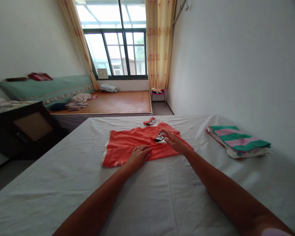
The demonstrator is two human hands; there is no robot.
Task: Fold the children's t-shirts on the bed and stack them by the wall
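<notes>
Left hand [139, 155] flat, released, on the orange shirt [127, 146] spread on the bed [64, 183]. Right hand [174, 141] beside it, seemingly pinching a black-and-white band [159, 137]; striped folded stack [237, 141] further right.

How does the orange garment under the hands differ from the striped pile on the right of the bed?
The orange garment is plain orange with black-and-white lettering; the striped pile is banded green and pink. The orange garment lies spread out in mid-bed, both hands, left hand and right hand, resting on it; the striped pile is folded, stacked, untouched. Both lie on the white sheet.
</notes>
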